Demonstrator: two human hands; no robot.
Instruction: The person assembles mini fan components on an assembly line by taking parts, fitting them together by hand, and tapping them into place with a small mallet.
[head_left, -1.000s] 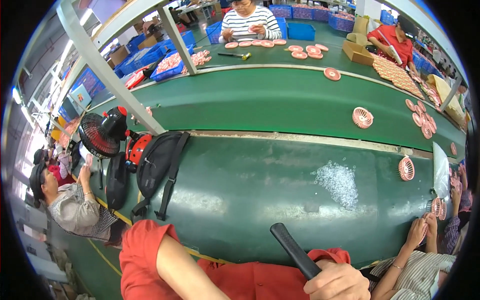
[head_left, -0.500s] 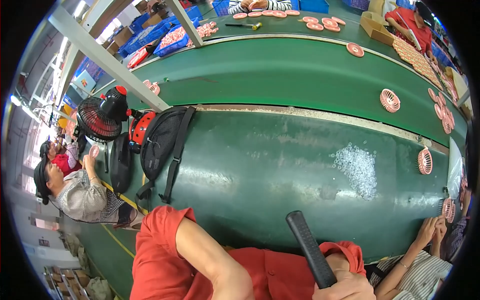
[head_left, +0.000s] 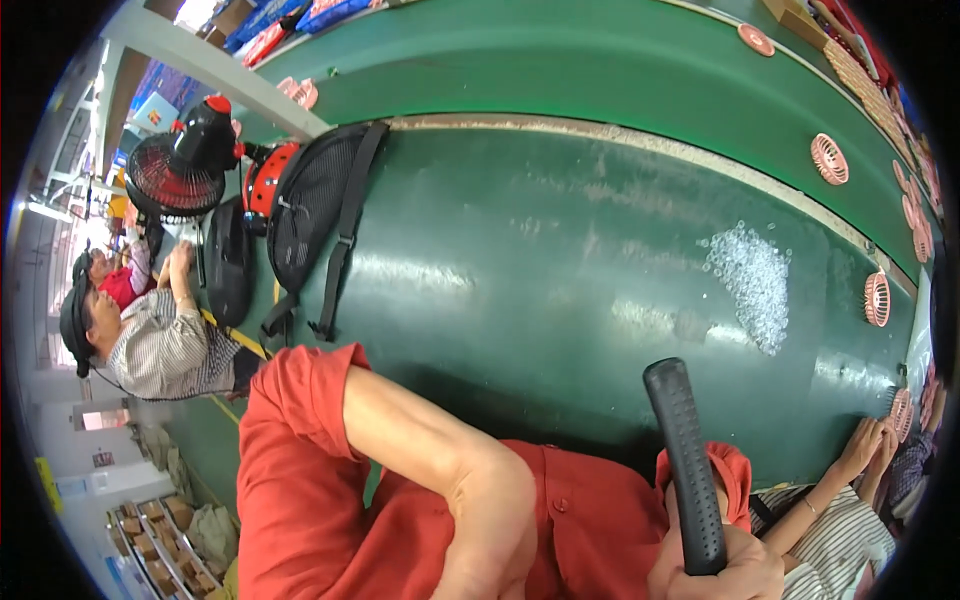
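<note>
A pale ledge (head_left: 620, 145) curves across the upper frame as the far edge of the green tabletop (head_left: 540, 270), with a second green surface (head_left: 550, 60) beyond it. The wearer's red shirt (head_left: 600, 520) covers much of the near edge. Open room runs through the middle of the frame, bounded at left by a black mesh bag (head_left: 310, 215) and at right by a heap of small clear rings (head_left: 750, 285); a pink slotted piece (head_left: 877, 298) sits farther right. At the right edge, a co-worker's hands (head_left: 865, 450) work just beside another pink piece (head_left: 902, 412).

The black handle (head_left: 685, 450) is at the lower right, its dimpled shaft rising from the fingers of the right hand (head_left: 730, 560), which are closed around its lower end. It tilts slightly left toward its upper tip, in front of the rolled red cuff.

From the lower left, the left forearm (head_left: 425, 430) slants toward the lower middle, where the left hand (head_left: 495, 515) bends downward. Its fingers lie out of sight, so whether they are closed cannot be told.
</note>
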